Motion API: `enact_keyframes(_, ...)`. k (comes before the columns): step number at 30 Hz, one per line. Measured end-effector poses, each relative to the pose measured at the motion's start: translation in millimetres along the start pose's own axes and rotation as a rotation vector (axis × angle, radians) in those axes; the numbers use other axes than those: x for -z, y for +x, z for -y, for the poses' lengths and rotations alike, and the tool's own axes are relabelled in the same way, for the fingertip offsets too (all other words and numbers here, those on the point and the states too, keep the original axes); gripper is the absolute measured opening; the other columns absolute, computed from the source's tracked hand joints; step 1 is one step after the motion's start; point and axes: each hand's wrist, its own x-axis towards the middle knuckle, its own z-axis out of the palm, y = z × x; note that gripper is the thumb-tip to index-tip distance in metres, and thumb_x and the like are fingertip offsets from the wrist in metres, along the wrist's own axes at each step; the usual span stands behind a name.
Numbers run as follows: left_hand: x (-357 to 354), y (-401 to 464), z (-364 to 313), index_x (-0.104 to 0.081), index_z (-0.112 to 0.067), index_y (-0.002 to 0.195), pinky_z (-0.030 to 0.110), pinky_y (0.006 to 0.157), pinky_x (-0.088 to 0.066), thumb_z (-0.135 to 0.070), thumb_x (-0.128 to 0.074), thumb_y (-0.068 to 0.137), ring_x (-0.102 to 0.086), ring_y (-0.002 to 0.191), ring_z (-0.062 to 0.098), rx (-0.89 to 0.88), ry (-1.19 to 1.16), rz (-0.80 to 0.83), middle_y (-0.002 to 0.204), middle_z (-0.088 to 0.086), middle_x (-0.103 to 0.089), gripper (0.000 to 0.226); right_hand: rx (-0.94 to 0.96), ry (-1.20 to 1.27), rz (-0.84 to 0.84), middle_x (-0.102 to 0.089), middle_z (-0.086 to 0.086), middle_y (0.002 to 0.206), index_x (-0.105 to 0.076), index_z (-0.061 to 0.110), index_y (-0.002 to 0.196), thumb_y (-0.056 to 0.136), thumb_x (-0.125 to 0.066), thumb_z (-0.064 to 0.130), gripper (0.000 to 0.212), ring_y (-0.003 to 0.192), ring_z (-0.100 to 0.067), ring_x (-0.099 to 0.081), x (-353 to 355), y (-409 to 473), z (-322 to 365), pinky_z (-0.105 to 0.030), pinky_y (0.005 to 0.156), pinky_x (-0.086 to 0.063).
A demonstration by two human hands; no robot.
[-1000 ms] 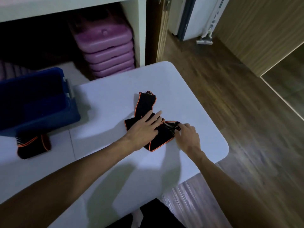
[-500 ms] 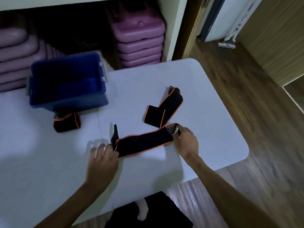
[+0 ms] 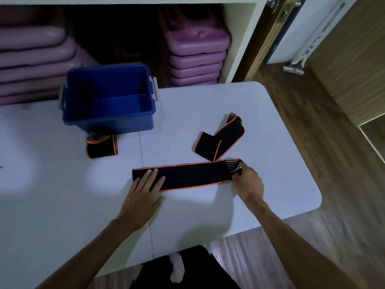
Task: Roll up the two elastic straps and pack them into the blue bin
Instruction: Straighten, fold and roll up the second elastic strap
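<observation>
Pressing strap [image 3: 187, 176] flat, no legible writing

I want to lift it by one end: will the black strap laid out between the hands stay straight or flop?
Probably flop: the strap lies flat as thin cloth and folds back on itself beyond the right hand. It looks light. The left hand pressing it flat suggests it may spring or slide on the smooth table.
</observation>
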Motion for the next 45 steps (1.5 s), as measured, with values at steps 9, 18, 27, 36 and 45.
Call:
enact_keyframes(9, -7.9, -7.6, 10.7, -0.045, -0.015, 0.139, 0.039, 0.107, -0.028, -0.044, -0.029, 0.097, -0.037, 0.137, 0.027, -0.010, -0.020, -0.058, 0.149, 0.009, -0.039, 0.054, 0.027, -0.034, -0.058, -0.059, 0.001, 0.099, -0.065, 0.020, 0.105, 0.092, -0.051, 0.033, 0.023, 0.091, -0.025, -0.060, 6.7, 10.0, -16.2, -0.032, 0.065, -0.048)
enact_keyframes(18, 37.7, 135.2, -64.9, -0.049, -0.017, 0.127, 0.041, 0.088, -0.043, -0.050, -0.037, 0.092, -0.050, 0.110, 0.028, 0.024, -0.242, -0.109, 0.129, 0.006, -0.048, 0.050, 0.157, 0.259, -0.109, -0.050, -0.003, 0.119, -0.052, 0.026, 0.115, 0.091, -0.058, 0.036, 0.026, 0.109, -0.024, -0.053, 35.6, 86.2, -2.6, -0.041, 0.079, -0.053)
enact_keyframes(27, 25.8, 204.8, -126.5, -0.015, -0.013, 0.145, 0.047, 0.092, -0.042, -0.032, -0.068, 0.075, -0.036, 0.123, 0.035, 0.206, -0.170, 0.057, 0.146, 0.014, -0.027, 0.090, 0.109, 0.068, 0.155, -0.040, -0.014, 0.137, -0.050, 0.021, 0.134, 0.100, -0.035, 0.019, 0.038, 0.126, -0.039, -0.041, 34.9, 184.9, 8.6, -0.051, 0.096, -0.049)
enact_keyframes(36, 29.4, 153.7, -80.7, -0.026, -0.011, 0.144, 0.037, 0.110, -0.030, 0.006, -0.052, 0.077, -0.036, 0.125, 0.026, 0.218, -0.689, -0.281, 0.139, 0.011, -0.038, 0.074, 0.192, 0.187, 0.077, -0.068, -0.005, 0.094, -0.063, 0.018, 0.091, 0.088, -0.058, 0.016, 0.006, 0.092, -0.026, -0.063, 28.7, 201.0, 16.8, -0.031, 0.070, -0.048)
enact_keyframes(45, 35.1, 84.9, -64.6, -0.042, -0.014, 0.130, 0.001, 0.074, -0.037, 0.001, -0.052, 0.089, -0.055, 0.084, -0.002, 0.509, -0.843, -0.545, 0.098, -0.005, -0.061, 0.045, 0.209, 0.024, 0.173, -0.065, -0.004, 0.110, -0.058, 0.023, 0.118, 0.085, -0.059, 0.043, 0.038, 0.104, -0.027, -0.060, 16.8, 177.2, 57.8, -0.046, 0.087, -0.053)
